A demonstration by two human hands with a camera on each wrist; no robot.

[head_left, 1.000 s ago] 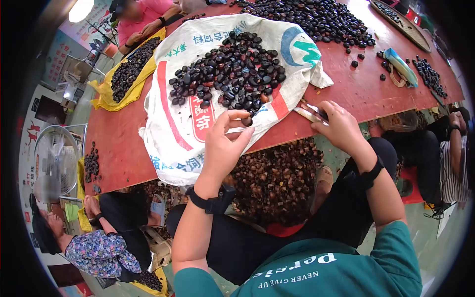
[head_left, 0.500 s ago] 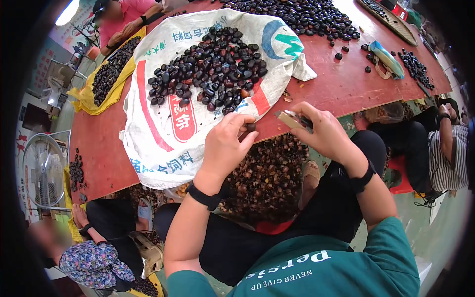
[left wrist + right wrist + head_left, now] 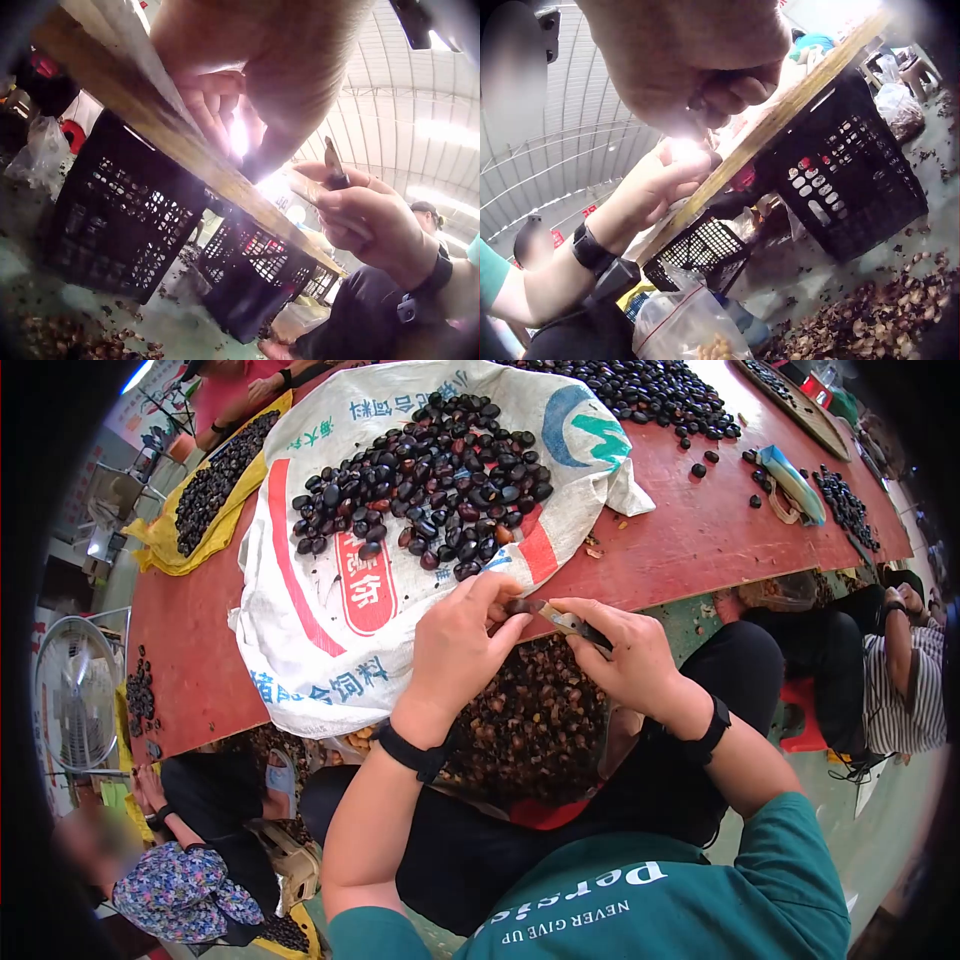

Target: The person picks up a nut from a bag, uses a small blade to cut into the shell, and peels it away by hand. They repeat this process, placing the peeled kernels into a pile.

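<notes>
At the table's front edge my left hand (image 3: pixel 462 645) pinches one dark nut (image 3: pixel 517 607) between thumb and fingers. My right hand (image 3: pixel 630 660) grips a small knife (image 3: pixel 333 159); its short blade and dark collar show in the left wrist view. A pale flat piece (image 3: pixel 302 187) is under the same hand's thumb, pointing toward the left hand. In the head view the tool's tip is right at the nut. Beyond the hands, a heap of glossy dark nuts (image 3: pixel 420 485) lies on a white printed sack (image 3: pixel 310 610).
The red table (image 3: pixel 680 560) carries a larger nut pile (image 3: pixel 640 395), a yellow sack (image 3: pixel 160 545) with nuts and a blue packet (image 3: pixel 792 485). Below are black crates (image 3: pixel 840 172), a bag of yellow kernels (image 3: pixel 697 322) and scattered shells (image 3: pixel 530 730). Other people sit around.
My right hand has moved left, bringing the tool from apart to the nut in the left hand. The left hand has drawn the nut back from the heap to the table edge.
</notes>
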